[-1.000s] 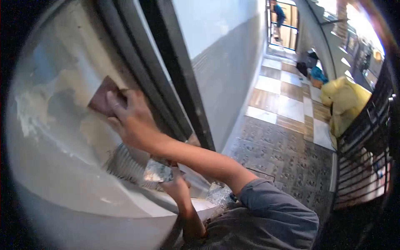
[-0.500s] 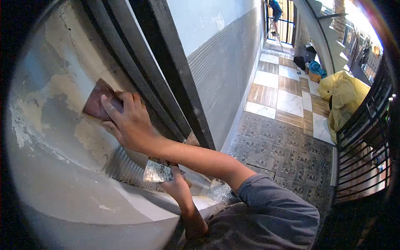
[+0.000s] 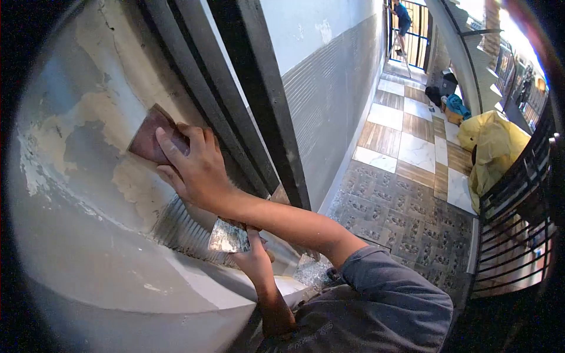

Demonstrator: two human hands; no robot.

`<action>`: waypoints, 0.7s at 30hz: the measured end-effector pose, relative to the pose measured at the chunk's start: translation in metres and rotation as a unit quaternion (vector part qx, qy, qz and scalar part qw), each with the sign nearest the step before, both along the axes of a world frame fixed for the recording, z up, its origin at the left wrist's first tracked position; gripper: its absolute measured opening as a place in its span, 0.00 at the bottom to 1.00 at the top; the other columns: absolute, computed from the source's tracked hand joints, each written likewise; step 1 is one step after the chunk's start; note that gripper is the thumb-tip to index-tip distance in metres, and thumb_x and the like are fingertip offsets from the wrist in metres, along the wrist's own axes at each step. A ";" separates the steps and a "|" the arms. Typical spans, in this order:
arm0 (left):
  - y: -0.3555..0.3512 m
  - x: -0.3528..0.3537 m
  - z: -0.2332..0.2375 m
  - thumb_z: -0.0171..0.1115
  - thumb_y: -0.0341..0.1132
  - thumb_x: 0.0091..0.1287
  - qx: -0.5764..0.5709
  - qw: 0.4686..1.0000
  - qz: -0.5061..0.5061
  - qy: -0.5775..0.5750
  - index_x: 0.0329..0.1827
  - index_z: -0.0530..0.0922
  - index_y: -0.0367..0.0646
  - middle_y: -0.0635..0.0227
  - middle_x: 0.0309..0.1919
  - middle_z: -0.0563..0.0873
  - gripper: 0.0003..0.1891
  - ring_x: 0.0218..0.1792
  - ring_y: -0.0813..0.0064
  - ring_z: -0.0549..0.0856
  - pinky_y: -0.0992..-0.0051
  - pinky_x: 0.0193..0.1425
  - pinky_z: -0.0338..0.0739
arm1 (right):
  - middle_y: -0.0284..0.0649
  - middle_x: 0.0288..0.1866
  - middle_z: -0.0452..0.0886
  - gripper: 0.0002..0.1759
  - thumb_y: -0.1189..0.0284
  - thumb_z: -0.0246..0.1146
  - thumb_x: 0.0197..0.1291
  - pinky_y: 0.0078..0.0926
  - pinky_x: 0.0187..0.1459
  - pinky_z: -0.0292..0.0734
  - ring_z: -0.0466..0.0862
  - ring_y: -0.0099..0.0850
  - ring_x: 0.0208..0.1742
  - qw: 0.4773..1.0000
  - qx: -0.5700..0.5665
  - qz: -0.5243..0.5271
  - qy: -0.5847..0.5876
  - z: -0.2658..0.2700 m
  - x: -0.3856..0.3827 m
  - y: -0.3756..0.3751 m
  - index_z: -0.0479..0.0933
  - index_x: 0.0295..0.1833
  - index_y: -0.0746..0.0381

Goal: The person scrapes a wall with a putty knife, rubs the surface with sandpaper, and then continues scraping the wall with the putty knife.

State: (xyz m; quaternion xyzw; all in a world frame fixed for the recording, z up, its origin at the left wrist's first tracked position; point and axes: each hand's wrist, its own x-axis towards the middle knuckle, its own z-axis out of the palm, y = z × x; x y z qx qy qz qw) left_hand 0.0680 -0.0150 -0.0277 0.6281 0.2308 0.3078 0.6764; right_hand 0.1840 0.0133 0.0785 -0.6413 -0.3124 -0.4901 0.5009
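My right hand [image 3: 200, 165] presses a reddish-brown sheet that looks like sandpaper [image 3: 156, 136] against the patchy wall [image 3: 94, 170], its fingers over the sheet's right part. Below the right forearm, my left hand [image 3: 254, 256] is closed on a scraper [image 3: 229, 236] with a broad, stained metal blade. The blade points left, near a ridged grey strip [image 3: 185, 226] on the wall. The right forearm partly covers the scraper's upper edge, and the left fingers are partly hidden.
Dark metal bars [image 3: 265, 100] rise beside the right hand. Beyond them is a ridged grey wall [image 3: 329, 94]. Patterned floor [image 3: 406, 212] runs toward a person [image 3: 402, 17] on a ladder by a gate. Yellow cloth [image 3: 494, 141] and a black railing [image 3: 512, 247] are at right.
The view has shifted, so the surroundings and both hands appear slightly farther right. The sheet still touches the wall, and both hands keep their holds.
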 end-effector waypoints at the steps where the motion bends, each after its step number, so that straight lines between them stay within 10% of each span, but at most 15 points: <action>1: 0.000 0.000 0.000 0.61 0.35 0.62 -0.001 1.000 0.003 0.001 0.57 0.63 0.31 0.64 0.34 0.78 0.25 0.26 0.78 0.75 0.78 0.28 0.70 | 0.53 0.53 0.65 0.33 0.64 0.67 0.48 0.44 0.47 0.69 0.68 0.49 0.50 1.000 -0.001 0.003 0.001 0.000 0.000 0.000 0.68 0.62 0.55; 13: 0.005 0.006 -0.012 0.65 0.43 0.57 -0.018 0.997 0.057 0.056 0.52 0.65 0.30 0.65 0.31 0.79 0.29 0.27 0.77 0.76 0.76 0.27 0.70 | 0.54 0.52 0.66 0.33 0.63 0.67 0.47 0.43 0.47 0.70 0.68 0.49 0.50 1.000 -0.006 0.001 0.029 -0.014 -0.004 -0.003 0.69 0.61 0.54; 21: 0.017 0.007 -0.025 0.65 0.43 0.57 0.039 0.994 0.099 0.019 0.61 0.59 0.28 0.52 0.51 0.74 0.37 0.40 0.69 0.78 0.72 0.40 0.74 | 0.52 0.56 0.63 0.35 0.62 0.67 0.47 0.45 0.49 0.69 0.66 0.50 0.53 0.998 -0.024 0.013 0.052 -0.021 -0.002 -0.002 0.65 0.64 0.49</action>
